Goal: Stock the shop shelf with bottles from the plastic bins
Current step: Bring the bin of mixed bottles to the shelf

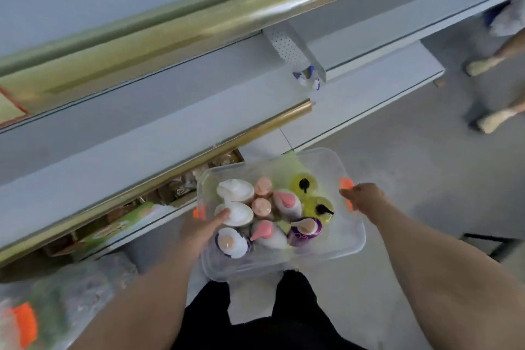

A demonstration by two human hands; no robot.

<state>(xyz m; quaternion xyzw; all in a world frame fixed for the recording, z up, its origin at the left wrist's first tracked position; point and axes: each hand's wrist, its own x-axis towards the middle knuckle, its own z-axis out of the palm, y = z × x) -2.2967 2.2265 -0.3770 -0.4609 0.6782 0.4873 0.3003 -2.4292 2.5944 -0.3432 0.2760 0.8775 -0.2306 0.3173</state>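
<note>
A person holds a clear plastic bin [349, 239] of bottles in both hands in front of a grey shop shelf [142, 150] edged with gold trim [199, 133], seen from the head camera looking down. The left hand [204, 227] grips the bin's left end beside an orange latch [199, 212], thumb hooked over the rim and touching a white-capped bottle [237, 212]; its other fingers are hidden under the bin. The right hand [366, 199] is curled round the opposite end at the second orange latch [346, 183].

The bin is held clear of the floor [426, 165], just in front of the shelf's lower tier and above the person's dark trousers [295, 307]. Inside, the bottles stand upright and packed together: another white-capped bottle [235, 190], two peach-capped bottles [263, 186], two white bottles with pink caps [287, 202], two yellow pump bottles [318, 207] and two purple bottles [305, 229].

Boxed goods, among them a green carton [122, 224], sit on the lower tier. A second bin [56, 307] with an orange latch lies blurred at lower left. Another person's feet [488, 65] stand on the floor at upper right.
</note>
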